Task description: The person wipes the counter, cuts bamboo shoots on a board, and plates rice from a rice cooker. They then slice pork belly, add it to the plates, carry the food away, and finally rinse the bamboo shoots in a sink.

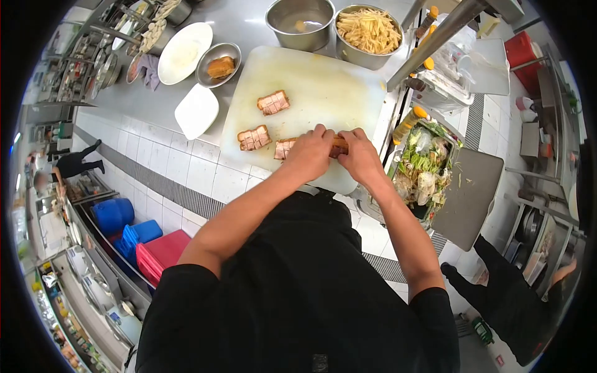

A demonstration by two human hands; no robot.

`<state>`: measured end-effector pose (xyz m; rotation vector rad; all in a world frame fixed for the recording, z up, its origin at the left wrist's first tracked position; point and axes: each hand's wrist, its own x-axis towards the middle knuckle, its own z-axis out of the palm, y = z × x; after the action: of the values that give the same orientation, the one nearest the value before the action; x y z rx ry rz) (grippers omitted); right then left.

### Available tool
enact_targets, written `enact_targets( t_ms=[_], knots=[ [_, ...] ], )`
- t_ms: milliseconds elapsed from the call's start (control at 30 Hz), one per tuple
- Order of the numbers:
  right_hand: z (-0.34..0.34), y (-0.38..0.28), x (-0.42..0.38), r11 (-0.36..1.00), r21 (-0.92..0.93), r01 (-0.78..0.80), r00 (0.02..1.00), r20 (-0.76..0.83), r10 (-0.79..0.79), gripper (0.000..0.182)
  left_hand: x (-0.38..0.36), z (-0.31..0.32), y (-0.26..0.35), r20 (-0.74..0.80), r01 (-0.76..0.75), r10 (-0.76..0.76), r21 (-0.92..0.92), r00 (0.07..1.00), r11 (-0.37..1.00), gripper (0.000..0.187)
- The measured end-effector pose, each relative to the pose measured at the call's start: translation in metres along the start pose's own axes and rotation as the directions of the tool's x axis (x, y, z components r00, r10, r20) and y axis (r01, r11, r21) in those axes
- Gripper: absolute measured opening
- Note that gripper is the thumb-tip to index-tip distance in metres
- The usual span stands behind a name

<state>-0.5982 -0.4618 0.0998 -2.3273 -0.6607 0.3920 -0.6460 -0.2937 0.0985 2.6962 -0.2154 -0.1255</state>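
A large pale cutting board [305, 78] lies on the metal counter. Near its front edge, my left hand [311, 154] and my right hand [362, 156] are closed around sliced, browned meat [284, 148], whose cut end shows left of my left hand. The fingers of both hands nearly meet over the meat. Two other sliced portions rest on the board: one portion [254, 138] to the left of my hands, another portion [273, 102] farther back. A steel bowl [203, 73] beside the board holds a browned piece [221, 67].
Behind the board stand a steel pot [298, 38] and a bowl of pale strips [368, 31]. A white oval plate [185, 53] and a square dish [197, 112] lie left. A bin of vegetable scraps [425, 168] stands right. Other people are at far left and lower right.
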Motion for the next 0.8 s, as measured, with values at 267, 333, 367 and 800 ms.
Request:
enact_targets(
  t_ms=[267,333,367,800],
  knots=[
    [0.046,-0.06,0.015,0.995,0.094,0.021,0.995,0.092,-0.03,0.052,-0.049,-0.058,-0.049,0.086,0.04,-0.045,0.065,0.995,0.997,0.063],
    [0.046,-0.058,0.012,0.997,0.076,0.014,0.997,0.07,-0.019,0.057,-0.057,-0.054,-0.046,0.012,0.073,-0.076,0.164,0.997,0.984,0.07],
    [0.044,-0.054,0.012,0.997,0.077,0.017,0.997,0.075,-0.023,0.057,-0.059,-0.055,-0.043,0.012,0.079,-0.082,0.163,0.997,0.983,0.07],
    [0.062,-0.049,0.033,0.985,0.054,0.167,0.983,0.067,-0.17,0.049,-0.046,-0.027,-0.049,-0.07,0.253,-0.253,-0.003,0.965,0.967,0.047]
  ],
)
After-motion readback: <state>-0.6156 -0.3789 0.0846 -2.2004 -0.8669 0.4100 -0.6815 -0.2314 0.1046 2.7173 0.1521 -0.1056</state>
